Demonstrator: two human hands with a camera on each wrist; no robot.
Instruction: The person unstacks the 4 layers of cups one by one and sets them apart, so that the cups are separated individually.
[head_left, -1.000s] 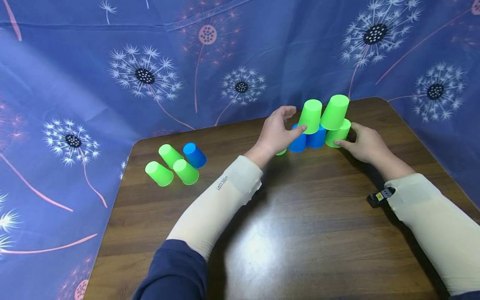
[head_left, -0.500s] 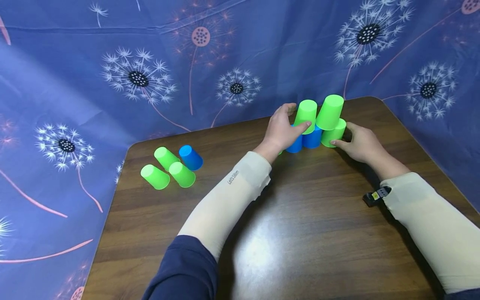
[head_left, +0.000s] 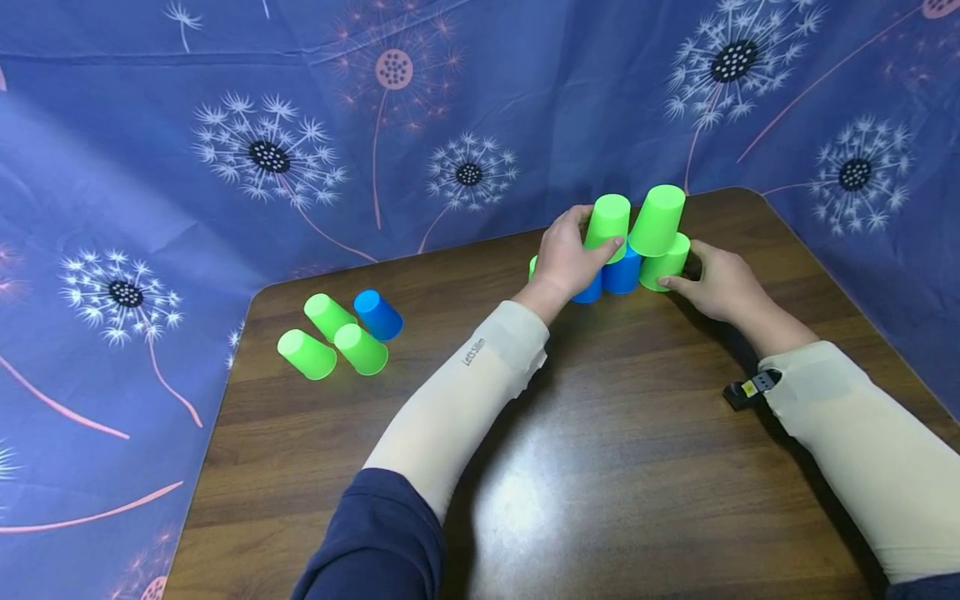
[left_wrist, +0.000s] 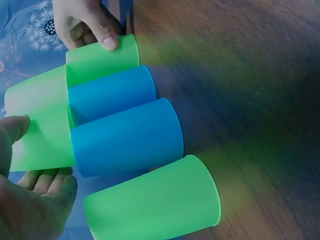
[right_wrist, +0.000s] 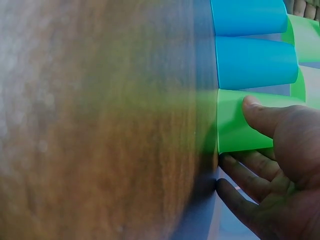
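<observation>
Left hand (head_left: 566, 258) moved right, fingers (left_wrist: 45, 181) gripping upper green cup (head_left: 607, 219), right hand (head_left: 718, 285) lower one (head_left: 666, 261), blue cups (head_left: 622, 272) between

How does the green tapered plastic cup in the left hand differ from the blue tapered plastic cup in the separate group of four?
The left hand holds the green cup; no hand touches the blue cup. The green cup is raised above the table; the blue cup stands directly on it. Both are upside down.
</observation>
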